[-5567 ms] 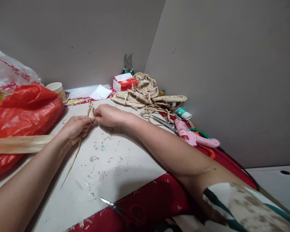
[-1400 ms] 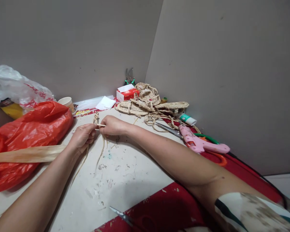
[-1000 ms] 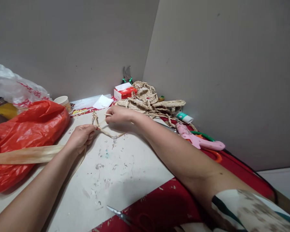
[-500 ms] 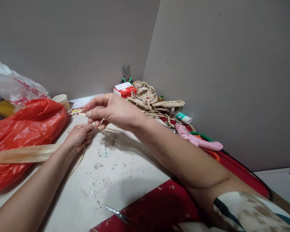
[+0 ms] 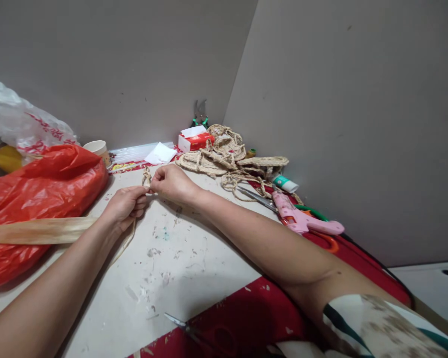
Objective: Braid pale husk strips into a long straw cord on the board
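A short length of pale braided straw cord [image 5: 146, 175] rises above the fingertips of my two hands, which nearly meet over the white tabletop. My left hand [image 5: 127, 205] is closed in a pinch at the lower end of the braid. Loose straw strands [image 5: 124, 247] trail down from below it toward my forearm. My right hand [image 5: 173, 184] pinches close beside the braid, its fingertips almost touching the left ones; the strand between them is mostly hidden. A wide flat straw strip [image 5: 41, 230] lies to the left, over a red plastic bag [image 5: 70, 184].
At the back lie coiled braided cords [image 5: 224, 144], a red-and-white box [image 5: 196, 141], pruning shears [image 5: 200, 114] and a paper cup [image 5: 98, 149]. On the right are a pink glue gun [image 5: 306, 219] and scissors [image 5: 259, 198]. Small scissors [image 5: 182, 325] rest near the front edge.
My right hand has come down and turned inward, closing beside my left fingertips. The short braid now shows above them. My left hand stays in nearly the same place.
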A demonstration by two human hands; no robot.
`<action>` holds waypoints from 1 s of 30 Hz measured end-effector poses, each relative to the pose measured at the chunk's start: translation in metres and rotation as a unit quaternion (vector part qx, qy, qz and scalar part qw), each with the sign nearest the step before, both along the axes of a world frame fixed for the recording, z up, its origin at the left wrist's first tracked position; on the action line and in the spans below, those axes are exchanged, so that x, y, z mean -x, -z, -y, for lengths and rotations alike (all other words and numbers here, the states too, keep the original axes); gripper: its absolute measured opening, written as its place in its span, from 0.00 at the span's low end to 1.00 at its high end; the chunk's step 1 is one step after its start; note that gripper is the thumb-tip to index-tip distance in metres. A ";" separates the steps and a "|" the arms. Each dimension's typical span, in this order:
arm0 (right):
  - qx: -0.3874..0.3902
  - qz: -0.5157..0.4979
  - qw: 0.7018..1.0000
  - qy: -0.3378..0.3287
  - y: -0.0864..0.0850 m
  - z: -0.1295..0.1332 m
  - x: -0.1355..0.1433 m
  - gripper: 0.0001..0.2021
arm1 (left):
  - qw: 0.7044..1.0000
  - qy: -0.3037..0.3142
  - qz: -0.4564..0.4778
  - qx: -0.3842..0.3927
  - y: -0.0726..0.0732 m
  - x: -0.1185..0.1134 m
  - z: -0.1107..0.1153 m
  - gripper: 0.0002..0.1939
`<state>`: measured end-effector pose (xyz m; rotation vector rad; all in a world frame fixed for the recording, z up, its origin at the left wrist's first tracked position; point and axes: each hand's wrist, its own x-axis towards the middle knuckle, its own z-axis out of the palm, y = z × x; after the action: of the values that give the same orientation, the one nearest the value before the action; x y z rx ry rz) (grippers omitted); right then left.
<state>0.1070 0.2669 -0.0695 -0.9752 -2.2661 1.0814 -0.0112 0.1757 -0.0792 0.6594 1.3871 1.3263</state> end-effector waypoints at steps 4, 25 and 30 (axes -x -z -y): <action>-0.012 0.028 0.999 0.011 -0.002 0.001 0.000 0.03 | 1.000 -0.002 0.007 -0.003 -0.001 -0.002 0.000 0.05; 0.077 0.070 0.984 -0.145 -0.027 -0.013 -0.021 0.06 | 1.000 0.003 -0.009 -0.008 -0.003 0.005 -0.001 0.08; 0.189 0.044 0.965 -0.175 -0.016 -0.016 -0.017 0.08 | 0.999 0.019 -0.026 0.005 -0.004 0.004 0.000 0.12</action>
<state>0.1243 0.2829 -0.0533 -0.7852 -2.4147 1.7004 -0.0151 0.1753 -0.0757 0.7138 1.4161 1.2791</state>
